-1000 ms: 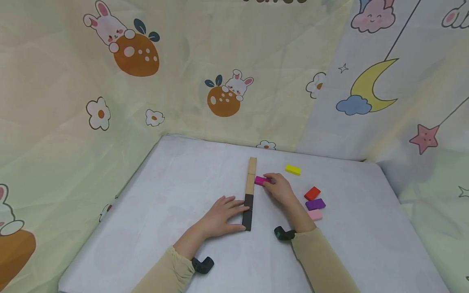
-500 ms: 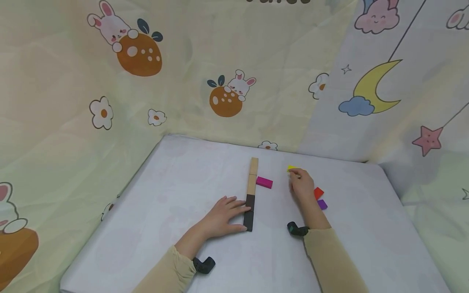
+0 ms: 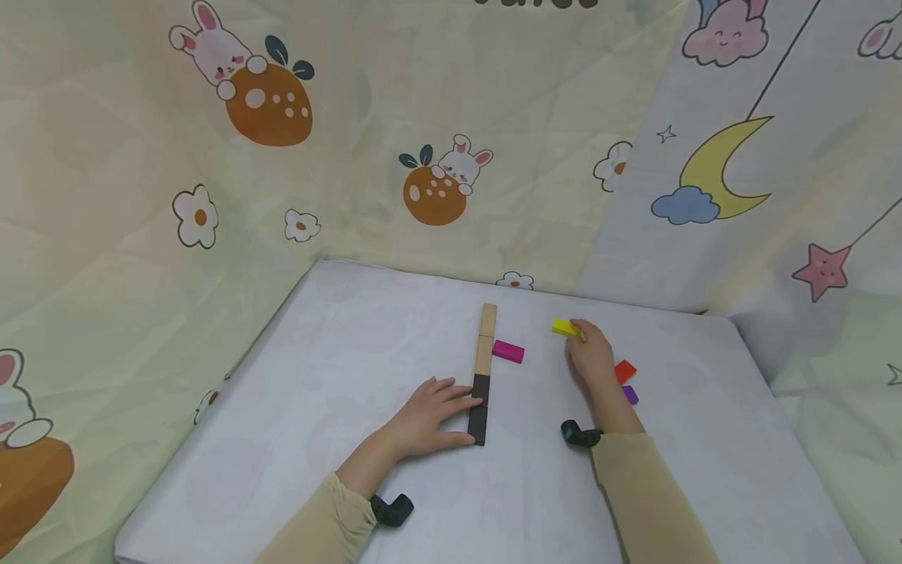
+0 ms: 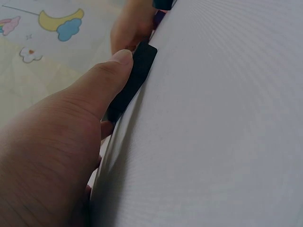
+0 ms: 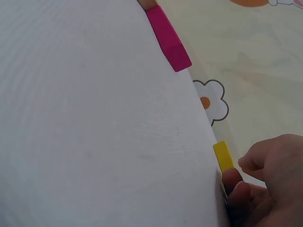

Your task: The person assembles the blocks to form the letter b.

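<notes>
Left hand, fingers wide, on black blocks. Right hand, fingers curled, at yellow block near desk's far edge; pinch unclear, light hold seems best.

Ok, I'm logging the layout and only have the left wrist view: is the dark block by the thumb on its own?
Observer: No, the head view shows two black blocks and two light wooden blocks lying end to end in one row.
Operator: And what is the right hand at?
Observer: The right end of a yellow block; whether it grips it, I can't tell.
Operator: Anything between that and the row?
Observer: Yes, a magenta block lies crosswise to the row, its left end next to the nearer wooden block.
</notes>
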Action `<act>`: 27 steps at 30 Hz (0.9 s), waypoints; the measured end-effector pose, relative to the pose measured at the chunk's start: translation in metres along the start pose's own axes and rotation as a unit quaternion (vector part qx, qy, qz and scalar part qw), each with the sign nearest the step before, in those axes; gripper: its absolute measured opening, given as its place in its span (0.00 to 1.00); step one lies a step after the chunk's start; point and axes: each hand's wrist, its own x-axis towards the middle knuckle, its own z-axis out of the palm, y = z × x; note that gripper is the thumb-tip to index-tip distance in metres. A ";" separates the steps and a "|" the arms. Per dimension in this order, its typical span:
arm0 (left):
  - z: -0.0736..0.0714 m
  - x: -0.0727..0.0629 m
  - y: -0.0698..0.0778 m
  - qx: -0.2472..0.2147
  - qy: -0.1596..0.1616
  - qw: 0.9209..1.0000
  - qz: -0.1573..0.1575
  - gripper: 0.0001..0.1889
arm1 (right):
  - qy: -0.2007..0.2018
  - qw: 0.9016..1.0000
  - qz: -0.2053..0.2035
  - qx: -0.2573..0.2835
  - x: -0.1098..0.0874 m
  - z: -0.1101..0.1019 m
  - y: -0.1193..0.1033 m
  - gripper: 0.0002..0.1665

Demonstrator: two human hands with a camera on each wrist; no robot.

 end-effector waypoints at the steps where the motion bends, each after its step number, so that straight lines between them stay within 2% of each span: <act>1: 0.000 0.000 0.000 0.000 0.000 1.000 0.001 0.34 | -0.006 1.000 -0.001 -0.005 0.000 0.000 0.000 0.33; 13: -0.001 0.000 0.001 -0.001 -0.008 1.000 -0.006 0.34 | -0.022 0.998 0.016 -0.064 0.005 0.002 -0.007 0.32; 20: -0.001 0.000 0.001 0.001 -0.007 1.000 -0.006 0.34 | -0.019 0.998 0.037 -0.055 0.005 0.003 -0.013 0.29; 27: 0.001 0.001 0.000 0.001 -0.005 1.000 -0.005 0.34 | -0.022 0.998 0.035 -0.045 0.003 0.002 -0.015 0.29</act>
